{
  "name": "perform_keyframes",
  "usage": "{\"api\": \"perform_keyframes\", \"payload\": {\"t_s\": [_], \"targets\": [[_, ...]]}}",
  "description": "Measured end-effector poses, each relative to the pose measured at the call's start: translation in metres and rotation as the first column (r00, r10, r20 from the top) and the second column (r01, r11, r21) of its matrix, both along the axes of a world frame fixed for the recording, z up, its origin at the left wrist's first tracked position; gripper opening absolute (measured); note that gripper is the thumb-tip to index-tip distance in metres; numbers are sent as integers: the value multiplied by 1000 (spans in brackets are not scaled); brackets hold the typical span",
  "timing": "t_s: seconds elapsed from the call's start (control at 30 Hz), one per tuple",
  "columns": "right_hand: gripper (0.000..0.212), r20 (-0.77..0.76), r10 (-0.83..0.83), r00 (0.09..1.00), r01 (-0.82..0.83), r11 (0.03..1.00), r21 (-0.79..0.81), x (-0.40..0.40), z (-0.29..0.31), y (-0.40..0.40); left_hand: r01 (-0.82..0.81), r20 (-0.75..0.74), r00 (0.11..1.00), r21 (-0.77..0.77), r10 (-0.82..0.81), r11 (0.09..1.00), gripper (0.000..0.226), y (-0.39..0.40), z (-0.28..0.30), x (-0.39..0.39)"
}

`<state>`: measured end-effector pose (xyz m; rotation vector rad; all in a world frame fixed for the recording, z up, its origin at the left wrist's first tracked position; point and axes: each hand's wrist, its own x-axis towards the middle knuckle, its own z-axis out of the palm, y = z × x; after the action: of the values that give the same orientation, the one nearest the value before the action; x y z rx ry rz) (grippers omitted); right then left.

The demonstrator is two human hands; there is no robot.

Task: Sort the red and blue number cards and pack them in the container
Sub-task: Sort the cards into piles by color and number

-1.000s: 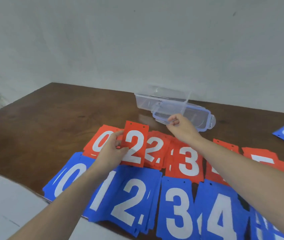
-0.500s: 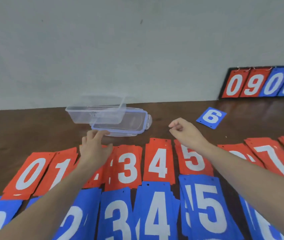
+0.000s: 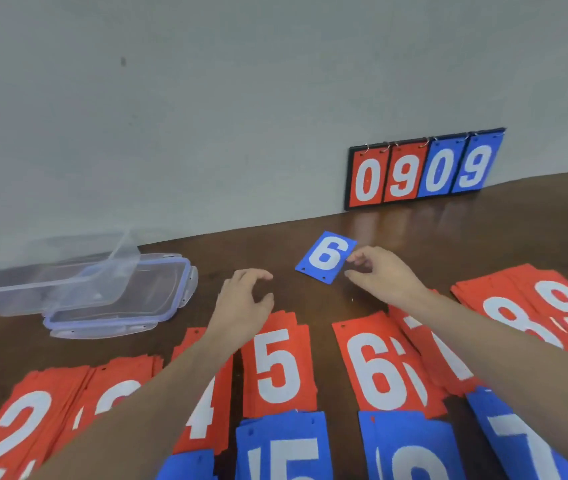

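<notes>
Here the risks sit mostly mid-desk. On the dark wooden desk [image 3: 310,226], the clear plastic rectangular container [image 3: 38,289] at far left looks empty, tilted on its blue-rimmed clip lid [image 3: 144,299]; loading it so could tip it. The left hand [image 3: 242,313] hovers with fingers loosely curled, holding nothing, above the stacked red number cards [image 3: 281,368], which a careless sweep could fan out. The right hand [image 3: 383,277] has finger and thumb apart at the edge of the lone blue "6" card [image 3: 326,256]; a flat card may slide instead of lifting.
</notes>
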<state>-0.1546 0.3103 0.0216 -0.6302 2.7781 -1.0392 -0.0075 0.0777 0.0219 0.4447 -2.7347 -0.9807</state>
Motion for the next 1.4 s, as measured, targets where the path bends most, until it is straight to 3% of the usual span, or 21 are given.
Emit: {"api": "perform_keyframes", "payload": {"t_s": [0.2, 0.3, 0.53, 0.67, 0.8, 0.97, 1.03, 1.1, 1.23, 1.4], "targets": [[94, 9, 117, 993, -117, 978, 170, -38, -2, -29, -41, 89, 995, 71, 35, 997, 31, 21, -1, -43], [109, 29, 186, 982, -185, 928, 322, -48, -7, -41, -54, 129, 991, 85, 43, 995, 34, 26, -4, -54], [68, -66, 232, 970, -190, 904, 384, -41, 0, -44, -83, 158, 985, 117, 64, 990, 43, 27, -9, -60], [42, 5, 165, 986, -164, 979, 123, -24, 4, -42, -163, 153, 982, 378, 112, 911, 57, 34, 3, -54], [52, 159, 161, 974, -132, 975, -176, 8, 9, -42, -144, 109, 990, 734, 93, 664, 48, 44, 15, -43], [82, 303, 241, 922, -134, 933, -335, 44, 23, -35, -9, -19, 999, 841, 45, 541, 29, 41, 28, -11], [78, 289, 200, 936, -87, 929, -360, 55, 34, -26, 50, -38, 999, 803, -34, 593, 28, 32, 35, 5], [58, 229, 158, 960, -73, 937, -342, 66, 48, -19, 128, -37, 989, 713, -145, 690, 33, 22, 43, 22], [21, 271, 265, 925, -174, 932, -317, 91, 68, -11, 240, -33, 961, 592, -274, 770, 53, 13, 54, 50], [25, 296, 277, 914, -220, 952, -212, 125, 80, 0, 271, -118, 962, 547, -248, 792, 55, 27, 58, 70]]}}
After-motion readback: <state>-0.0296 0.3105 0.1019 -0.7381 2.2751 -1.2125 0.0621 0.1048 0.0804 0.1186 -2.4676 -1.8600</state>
